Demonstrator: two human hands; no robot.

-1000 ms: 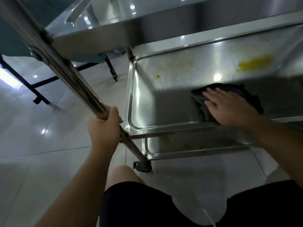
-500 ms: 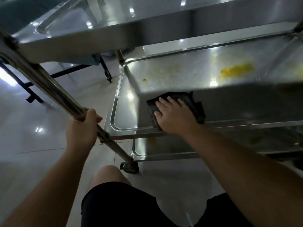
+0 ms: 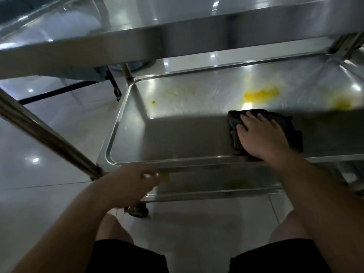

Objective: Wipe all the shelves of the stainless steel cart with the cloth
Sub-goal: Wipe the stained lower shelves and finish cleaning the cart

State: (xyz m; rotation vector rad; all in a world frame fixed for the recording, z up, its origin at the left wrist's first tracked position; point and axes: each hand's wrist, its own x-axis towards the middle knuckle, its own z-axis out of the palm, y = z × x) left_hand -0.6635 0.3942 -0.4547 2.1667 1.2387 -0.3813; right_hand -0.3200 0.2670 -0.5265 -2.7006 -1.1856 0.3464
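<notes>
Cloth (image 3: 291, 129) is pressed flat under right hand (image 3: 262, 136) on middle shelf (image 3: 177, 138) | yellow spill (image 3: 260, 94) lies just beyond cloth (unwiped) | left hand (image 3: 130, 186) is loosely curled, nothing held.

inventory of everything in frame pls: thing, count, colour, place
cart: 1, stainless steel, fills upper frame, three shelves in view
middle shelf: 1, steel, centre
cloth: 1, black, on middle shelf, right of centre
stains: several, yellow, far part of middle shelf; a small spot to the left
post: 1, steel, left, slanting down to the shelf corner
caster: 1, dark, under near left corner
floor: pale glossy tiles
shorts: black, bottom edge
left hand: at near left corner, blurred
right hand: flat, presses cloth
</notes>
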